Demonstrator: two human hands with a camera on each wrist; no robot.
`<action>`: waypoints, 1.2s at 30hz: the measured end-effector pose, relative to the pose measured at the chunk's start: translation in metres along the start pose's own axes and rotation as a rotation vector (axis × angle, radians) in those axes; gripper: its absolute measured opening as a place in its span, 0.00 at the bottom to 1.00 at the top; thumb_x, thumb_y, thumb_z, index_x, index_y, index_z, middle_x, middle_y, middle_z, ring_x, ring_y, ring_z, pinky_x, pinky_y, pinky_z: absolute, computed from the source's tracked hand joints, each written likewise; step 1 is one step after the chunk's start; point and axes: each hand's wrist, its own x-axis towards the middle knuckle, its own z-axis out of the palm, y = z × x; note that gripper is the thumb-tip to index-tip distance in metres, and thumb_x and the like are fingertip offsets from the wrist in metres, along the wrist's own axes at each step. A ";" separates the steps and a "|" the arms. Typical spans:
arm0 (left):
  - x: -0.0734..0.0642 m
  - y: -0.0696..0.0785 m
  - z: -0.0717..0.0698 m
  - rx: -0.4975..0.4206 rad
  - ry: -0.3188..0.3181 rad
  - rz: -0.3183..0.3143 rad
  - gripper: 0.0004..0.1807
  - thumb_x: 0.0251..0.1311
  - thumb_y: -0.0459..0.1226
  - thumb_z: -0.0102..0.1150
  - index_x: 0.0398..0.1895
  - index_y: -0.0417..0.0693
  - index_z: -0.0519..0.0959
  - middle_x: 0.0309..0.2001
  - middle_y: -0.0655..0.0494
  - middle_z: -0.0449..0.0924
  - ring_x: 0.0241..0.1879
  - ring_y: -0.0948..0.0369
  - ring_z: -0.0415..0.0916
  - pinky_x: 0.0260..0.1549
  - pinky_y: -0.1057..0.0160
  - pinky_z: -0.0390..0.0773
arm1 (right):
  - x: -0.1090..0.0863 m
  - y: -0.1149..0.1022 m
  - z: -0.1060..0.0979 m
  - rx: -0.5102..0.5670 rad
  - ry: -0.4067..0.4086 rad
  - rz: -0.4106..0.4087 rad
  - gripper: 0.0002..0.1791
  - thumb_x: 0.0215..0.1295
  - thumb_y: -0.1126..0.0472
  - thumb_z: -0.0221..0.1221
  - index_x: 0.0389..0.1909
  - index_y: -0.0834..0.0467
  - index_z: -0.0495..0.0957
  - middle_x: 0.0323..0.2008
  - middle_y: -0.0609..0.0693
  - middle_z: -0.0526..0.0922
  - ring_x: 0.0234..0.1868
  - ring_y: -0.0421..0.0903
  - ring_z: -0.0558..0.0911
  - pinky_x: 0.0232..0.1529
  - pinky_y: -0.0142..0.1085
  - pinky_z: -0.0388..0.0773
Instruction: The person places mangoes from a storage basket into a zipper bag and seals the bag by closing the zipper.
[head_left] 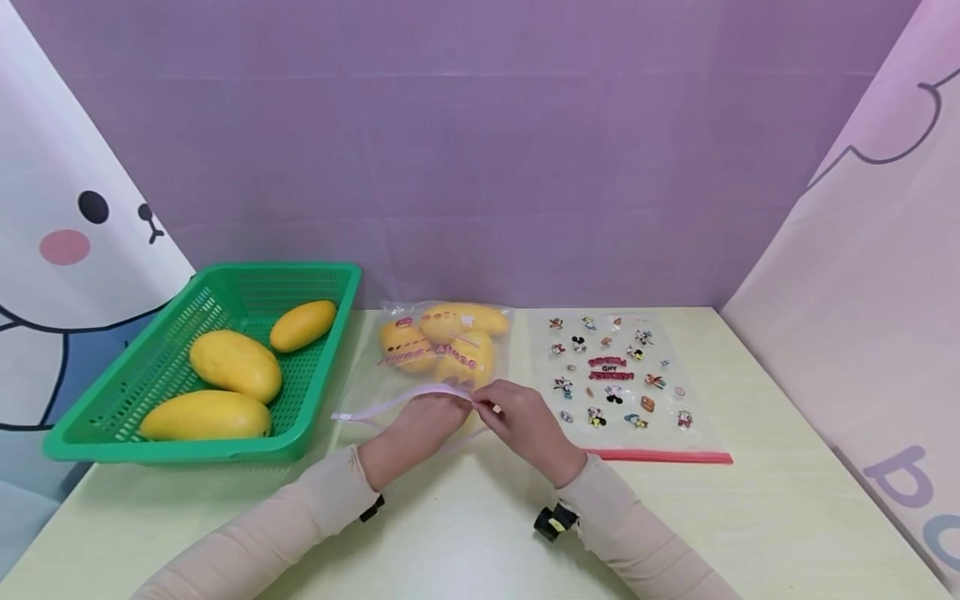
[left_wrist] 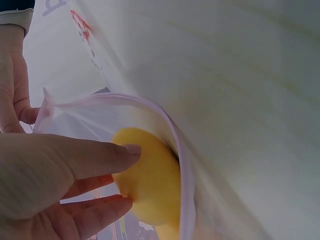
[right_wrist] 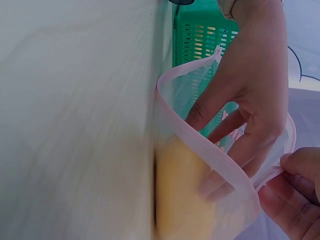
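A clear zip bag (head_left: 362,367) with a pale pink zip strip lies on the table, its mouth spread toward me. Several yellow mangoes (head_left: 467,319) are inside it. My left hand (head_left: 429,421) reaches through the mouth. In the left wrist view its thumb and fingertips hold the end of a mango (left_wrist: 152,175) just within the bag; the head view mostly hides this mango behind the hands. At the right end of the mouth, my right hand (head_left: 527,427) pinches the bag's edge between thumb and fingers, as the right wrist view also shows.
A green plastic basket (head_left: 318,392) with three mangoes (head_left: 236,365) stands on the left. To the right, a flat clear zip bag (head_left: 611,425) with cartoon prints and a red zip strip lies on the pale table (head_left: 787,500). A purple cloth (head_left: 480,150) hangs behind.
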 end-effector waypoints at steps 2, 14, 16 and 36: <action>-0.002 -0.001 -0.001 -0.003 -0.017 0.012 0.18 0.47 0.33 0.68 0.44 0.51 0.80 0.35 0.60 0.78 0.36 0.64 0.74 0.38 0.71 0.74 | 0.000 0.000 0.001 0.000 -0.002 -0.001 0.05 0.55 0.71 0.64 0.33 0.60 0.82 0.31 0.49 0.84 0.29 0.40 0.80 0.31 0.25 0.77; -0.015 -0.001 -0.022 -0.282 -0.118 -0.035 0.17 0.46 0.27 0.68 0.43 0.43 0.80 0.42 0.52 0.78 0.38 0.59 0.76 0.19 0.69 0.76 | 0.000 -0.001 -0.001 -0.005 -0.065 0.010 0.03 0.57 0.70 0.62 0.32 0.61 0.81 0.30 0.50 0.83 0.29 0.39 0.80 0.32 0.24 0.77; -0.016 -0.001 -0.028 -0.297 -0.133 -0.042 0.16 0.46 0.27 0.68 0.40 0.43 0.81 0.42 0.53 0.79 0.40 0.58 0.76 0.20 0.68 0.77 | 0.000 -0.001 -0.001 -0.016 -0.073 0.007 0.03 0.57 0.70 0.62 0.32 0.61 0.81 0.30 0.50 0.83 0.29 0.39 0.81 0.32 0.25 0.77; -0.044 -0.016 -0.072 -0.564 -0.131 -0.085 0.09 0.53 0.40 0.66 0.35 0.46 0.83 0.34 0.58 0.82 0.36 0.60 0.79 0.32 0.65 0.79 | 0.005 -0.003 -0.003 -0.033 -0.215 0.014 0.05 0.56 0.72 0.60 0.31 0.61 0.83 0.29 0.49 0.83 0.30 0.39 0.79 0.33 0.25 0.77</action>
